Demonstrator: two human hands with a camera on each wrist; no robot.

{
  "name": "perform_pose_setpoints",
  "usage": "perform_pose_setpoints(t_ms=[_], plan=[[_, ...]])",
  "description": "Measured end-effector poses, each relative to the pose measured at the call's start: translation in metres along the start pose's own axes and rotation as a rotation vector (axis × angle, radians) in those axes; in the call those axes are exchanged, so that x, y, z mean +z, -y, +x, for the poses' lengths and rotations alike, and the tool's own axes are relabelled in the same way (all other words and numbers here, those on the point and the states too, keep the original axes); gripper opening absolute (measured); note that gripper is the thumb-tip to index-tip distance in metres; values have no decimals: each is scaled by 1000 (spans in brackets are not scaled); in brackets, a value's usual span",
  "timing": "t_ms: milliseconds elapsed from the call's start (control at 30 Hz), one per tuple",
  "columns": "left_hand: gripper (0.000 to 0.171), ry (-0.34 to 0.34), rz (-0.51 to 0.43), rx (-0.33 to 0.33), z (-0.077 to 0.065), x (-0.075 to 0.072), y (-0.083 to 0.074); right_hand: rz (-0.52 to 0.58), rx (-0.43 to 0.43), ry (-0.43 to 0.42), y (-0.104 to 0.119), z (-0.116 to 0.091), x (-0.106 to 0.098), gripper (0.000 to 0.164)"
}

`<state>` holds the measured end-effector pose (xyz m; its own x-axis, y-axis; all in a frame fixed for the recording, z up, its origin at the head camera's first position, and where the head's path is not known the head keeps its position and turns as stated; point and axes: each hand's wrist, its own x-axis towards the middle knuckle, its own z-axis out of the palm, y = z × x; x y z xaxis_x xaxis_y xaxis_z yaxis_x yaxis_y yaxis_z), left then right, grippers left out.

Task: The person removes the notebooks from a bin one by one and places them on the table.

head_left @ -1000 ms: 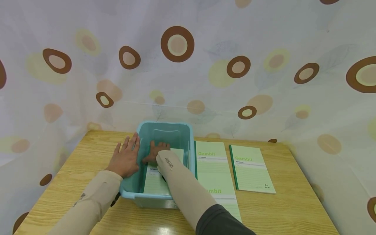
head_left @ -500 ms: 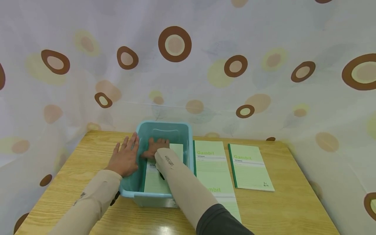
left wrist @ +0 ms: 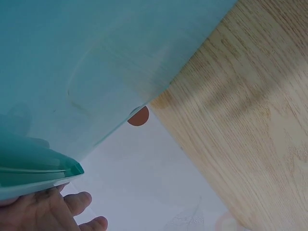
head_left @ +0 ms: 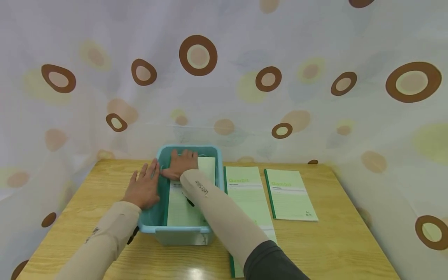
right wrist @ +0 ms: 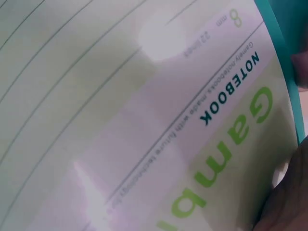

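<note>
A light-blue plastic bin (head_left: 182,229) stands on the wooden table, left of centre. My left hand (head_left: 142,188) rests along its left wall with the fingers stretched out at the rim. The left wrist view shows the bin's outer wall (left wrist: 144,57) with my fingers (left wrist: 79,202) just below the rim. Inside the bin is a pale green notebook (head_left: 183,212) with a dark green spine. My right hand (head_left: 180,163) lies over its far left corner and holds it there. Close up, the notebook cover (right wrist: 144,120) fills the right wrist view, fingers (right wrist: 302,70) at its spine.
Right of the bin, several notebooks (head_left: 248,194) lie in a column, partly hidden under my right forearm. Further right lies a single notebook (head_left: 290,194). Patterned white cloth (head_left: 227,97) hangs behind the wooden table (head_left: 336,249).
My right hand has moved towards the bin's far end, and the notebook's far edge has come up nearer the rim with it. My left hand stays at the left rim. The view has shifted slightly.
</note>
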<state>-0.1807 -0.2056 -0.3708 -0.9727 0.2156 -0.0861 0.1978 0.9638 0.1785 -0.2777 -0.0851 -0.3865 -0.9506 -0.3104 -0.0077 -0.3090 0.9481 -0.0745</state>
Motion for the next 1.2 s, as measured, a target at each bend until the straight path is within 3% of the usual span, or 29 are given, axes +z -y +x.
perform_pose_setpoints(t_ms=[100, 233, 433, 767, 1000, 1200], plan=[[88, 1, -5, -4, 1, 2, 2, -2, 4, -19, -2, -2, -14, 78], [89, -9, -4, -13, 1, 5, 3, 14, -20, -75, -6, -8, -38, 65], [88, -18, -28, -17, -1, 5, 2, 41, -68, -156, -10, -22, -87, 59], [87, -47, -32, -13, -4, 6, 1, 169, -95, -281, -32, -55, -159, 42], [86, -49, -30, 16, -6, 4, -2, 234, -71, -344, -67, -74, -183, 38], [84, -23, -54, 30, -6, -2, -6, 241, -51, -374, -106, -90, -182, 36]])
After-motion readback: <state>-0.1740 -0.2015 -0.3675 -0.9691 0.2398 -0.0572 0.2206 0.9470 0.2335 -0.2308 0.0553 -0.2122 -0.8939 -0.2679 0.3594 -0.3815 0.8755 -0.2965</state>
